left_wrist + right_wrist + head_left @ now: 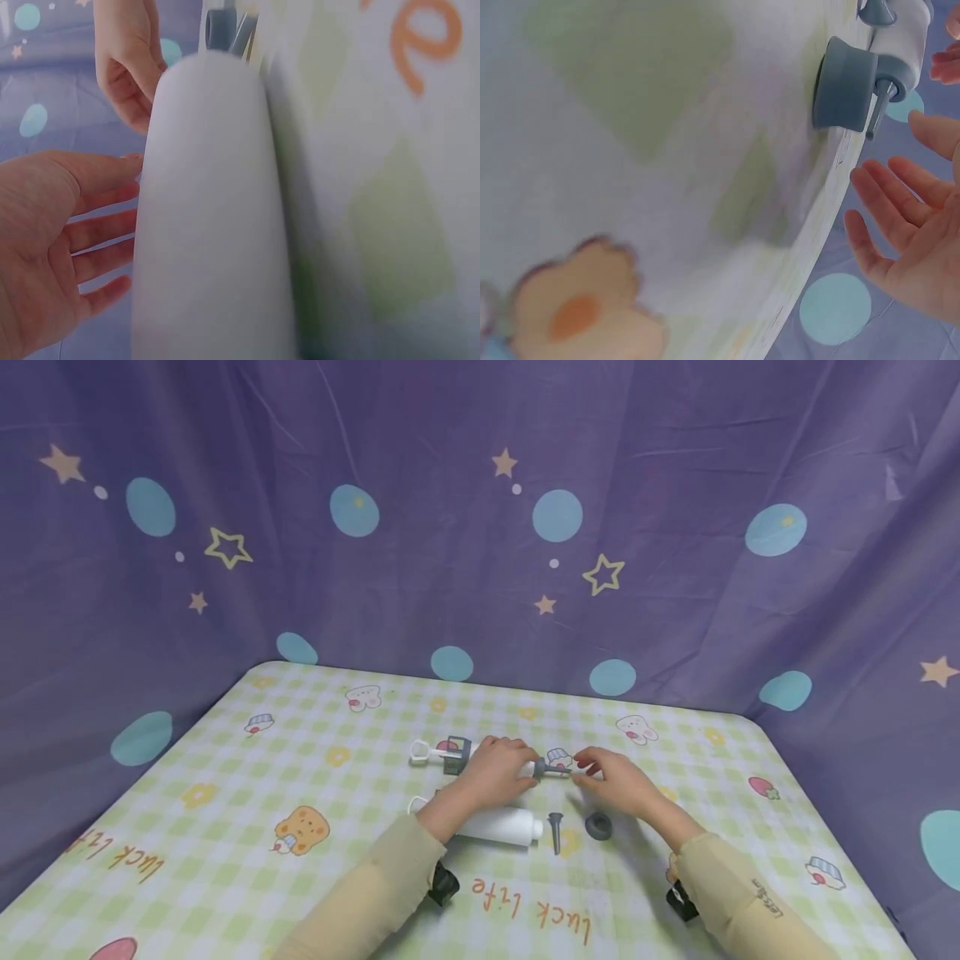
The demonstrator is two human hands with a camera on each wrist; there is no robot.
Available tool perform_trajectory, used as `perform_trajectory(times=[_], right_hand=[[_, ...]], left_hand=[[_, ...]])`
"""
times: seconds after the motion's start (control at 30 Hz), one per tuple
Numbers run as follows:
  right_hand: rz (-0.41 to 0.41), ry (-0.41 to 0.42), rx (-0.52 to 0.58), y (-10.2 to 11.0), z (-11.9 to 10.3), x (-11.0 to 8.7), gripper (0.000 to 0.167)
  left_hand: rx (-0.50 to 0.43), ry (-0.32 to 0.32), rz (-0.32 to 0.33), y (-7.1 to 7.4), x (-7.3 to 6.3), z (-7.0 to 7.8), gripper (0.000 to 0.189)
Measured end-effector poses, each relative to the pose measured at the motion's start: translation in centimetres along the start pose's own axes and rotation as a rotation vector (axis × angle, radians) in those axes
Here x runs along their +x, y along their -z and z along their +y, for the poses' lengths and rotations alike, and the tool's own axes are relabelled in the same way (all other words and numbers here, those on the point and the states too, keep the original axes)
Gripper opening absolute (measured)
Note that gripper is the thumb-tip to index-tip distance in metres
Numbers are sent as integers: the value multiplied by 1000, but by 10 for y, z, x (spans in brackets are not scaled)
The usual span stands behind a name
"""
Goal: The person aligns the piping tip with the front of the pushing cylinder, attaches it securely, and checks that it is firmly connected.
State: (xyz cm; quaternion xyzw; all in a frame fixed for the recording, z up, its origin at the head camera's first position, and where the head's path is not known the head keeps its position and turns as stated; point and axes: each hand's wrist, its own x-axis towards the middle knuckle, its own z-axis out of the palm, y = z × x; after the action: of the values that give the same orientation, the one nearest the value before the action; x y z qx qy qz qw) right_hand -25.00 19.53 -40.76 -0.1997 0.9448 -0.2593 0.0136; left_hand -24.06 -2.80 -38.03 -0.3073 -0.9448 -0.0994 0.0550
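Note:
My left hand (496, 770) is over a white tube (527, 769) with a grey nozzle (555, 769), a grey collar (455, 755) and a white ring-ended plunger rod (422, 752). In the left wrist view its fingers look loose, their tips hidden behind a nearer white tube (210, 202). My right hand (617, 781) hovers by the nozzle tip; in the right wrist view its fingers (892, 195) are spread and hold nothing. The nearer tube lies under my left wrist, its white neck facing right.
A loose grey nozzle (555, 832) and a grey ring-shaped part (598, 826) lie right of the nearer tube. A green-and-white checked cloth (247, 793) covers the table. Behind it hangs a purple curtain (450, 577).

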Motion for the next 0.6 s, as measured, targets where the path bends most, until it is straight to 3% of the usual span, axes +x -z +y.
perform_trajectory(times=[0.37,0.6], right_hand=[[-57,-34,41,5,6,-19,35],[-138,-6,70,2,5,-26,32]], left_hand=[[22,-72,-28,-10,1,26,29],[26,-66,-74,-20,-2,32,27]])
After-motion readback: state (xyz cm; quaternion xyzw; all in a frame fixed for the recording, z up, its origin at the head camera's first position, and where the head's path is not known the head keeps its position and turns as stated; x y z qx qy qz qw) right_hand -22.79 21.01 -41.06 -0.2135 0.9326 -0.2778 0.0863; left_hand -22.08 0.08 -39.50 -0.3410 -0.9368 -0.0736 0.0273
